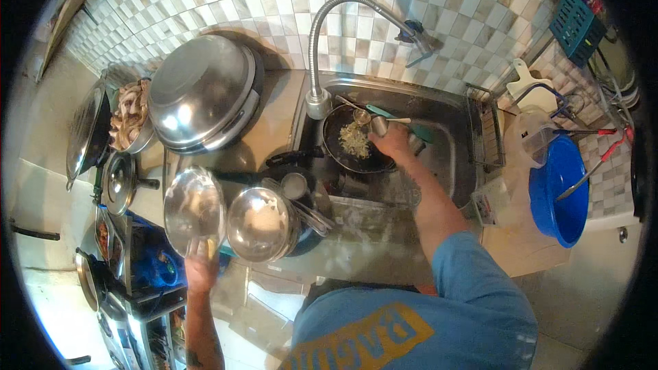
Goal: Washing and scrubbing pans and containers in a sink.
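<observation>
My left hand [201, 265] grips the near rim of a round, shiny metal bowl [194, 202], held tilted left of the sink. A small yellowish thing shows beside its fingers, too small to name. My right hand [392, 142] reaches into the sink [439, 164], its fingers closed round a small metal cup [379, 125]. Below that cup lies a dark frying pan [336, 154] with pale, chopped-looking food scraps [354, 140] in it. A green-handled utensil [380, 111] and other utensils lie across the pan's far side.
Another metal bowl [259, 223] stands beside cups and cutlery [312, 216]. A big upturned metal basin [199, 89] sits at the back left. Over the sink arches a flexible faucet [315, 48]. On the right are a wire rack [485, 127] and a blue basin [558, 192].
</observation>
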`<action>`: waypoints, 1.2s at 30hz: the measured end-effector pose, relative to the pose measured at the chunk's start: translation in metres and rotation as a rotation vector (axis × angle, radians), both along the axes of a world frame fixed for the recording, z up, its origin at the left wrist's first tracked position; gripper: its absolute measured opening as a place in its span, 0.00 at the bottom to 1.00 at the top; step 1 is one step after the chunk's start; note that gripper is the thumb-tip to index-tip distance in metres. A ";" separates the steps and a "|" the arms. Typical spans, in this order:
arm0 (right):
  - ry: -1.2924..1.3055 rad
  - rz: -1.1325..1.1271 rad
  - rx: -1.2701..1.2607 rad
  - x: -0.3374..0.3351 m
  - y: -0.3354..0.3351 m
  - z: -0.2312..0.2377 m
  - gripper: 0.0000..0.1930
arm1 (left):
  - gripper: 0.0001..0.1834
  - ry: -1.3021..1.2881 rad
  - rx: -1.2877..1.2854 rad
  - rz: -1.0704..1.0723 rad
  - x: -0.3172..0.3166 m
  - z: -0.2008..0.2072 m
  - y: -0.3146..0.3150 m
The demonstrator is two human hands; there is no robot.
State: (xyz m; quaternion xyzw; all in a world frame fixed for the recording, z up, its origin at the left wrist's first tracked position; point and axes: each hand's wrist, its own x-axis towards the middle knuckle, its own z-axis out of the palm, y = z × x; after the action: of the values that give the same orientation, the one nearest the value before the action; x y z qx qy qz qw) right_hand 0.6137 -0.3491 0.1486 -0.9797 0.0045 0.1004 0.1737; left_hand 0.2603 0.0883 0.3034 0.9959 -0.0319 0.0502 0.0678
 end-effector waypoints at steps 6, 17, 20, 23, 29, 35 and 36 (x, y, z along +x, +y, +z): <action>0.023 -0.028 0.127 -0.009 -0.005 -0.012 0.47 | 0.33 -0.154 -0.111 -0.010 0.002 0.015 0.004; 0.129 -0.229 0.169 -0.033 -0.119 -0.017 0.21 | 0.23 -0.482 -0.492 -0.009 0.071 0.069 -0.099; -0.015 0.097 0.174 -0.060 -0.119 -0.033 0.19 | 0.20 -0.289 -0.110 -0.235 0.100 0.067 -0.168; 0.330 -0.647 1.011 -0.083 -0.109 -0.019 0.20 | 0.16 0.069 -0.646 -0.385 0.139 0.097 -0.312; 0.355 -0.611 1.451 -0.124 -0.132 -0.047 0.20 | 0.22 0.173 -0.570 -0.979 0.188 0.036 -0.552; 0.419 -0.445 1.958 -0.171 -0.147 -0.046 0.21 | 0.22 0.445 0.238 -0.923 0.216 -0.064 -0.649; 0.416 -0.455 1.966 -0.189 -0.149 -0.022 0.21 | 0.22 0.429 0.181 -0.801 0.210 -0.074 -0.655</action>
State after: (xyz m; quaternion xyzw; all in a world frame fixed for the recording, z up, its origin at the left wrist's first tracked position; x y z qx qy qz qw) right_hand 0.4244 -0.4984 0.1266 -0.3437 0.1358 0.1922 0.9091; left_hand 0.4707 -0.5672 0.2295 0.8951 -0.4035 -0.1899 -0.0002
